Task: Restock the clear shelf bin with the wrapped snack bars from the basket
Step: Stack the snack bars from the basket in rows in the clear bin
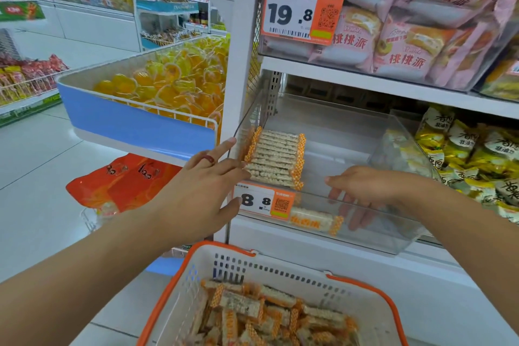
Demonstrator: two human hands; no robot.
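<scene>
Sitting closest to the camera, the white basket (179, 298) with an orange rim is full of wrapped snack bars (252, 314) lying in a messy pile. Each bar is pale with orange checked ends.

Just past the basket is the clear shelf bin (393, 236), which sits on a white shelf (351, 264). Both arms reach over the basket to this bin.

The left hand (202, 191) is at the left front corner of the bin. Its fingers are straight and spread, so its grip is open and it holds nothing. One finger lies along the bin's left wall, the thumb is by the price tag (264, 201) on the bin's front, and the fingertips touch a neat row of bars (276, 159) stacked in the left side of the bin. A red ring (208, 159) is on one finger.

The right hand (370, 188) hangs over the bin's front edge, near the middle. Its fingers point down inside the bin, straight and loose, with an open grip. One loose bar (316, 219) lies flat on the bin floor, just left of those fingers.

To the right of the bin are yellow and white snack bags (471, 154). Above the bin, on a higher shelf, are pink cake packs (407, 22) with a big orange price sign (302, 11). Left of the bin, farther off, a blue tub (134, 121) holds yellow jelly cups (174, 81), with orange bags (123, 180) under it.
</scene>
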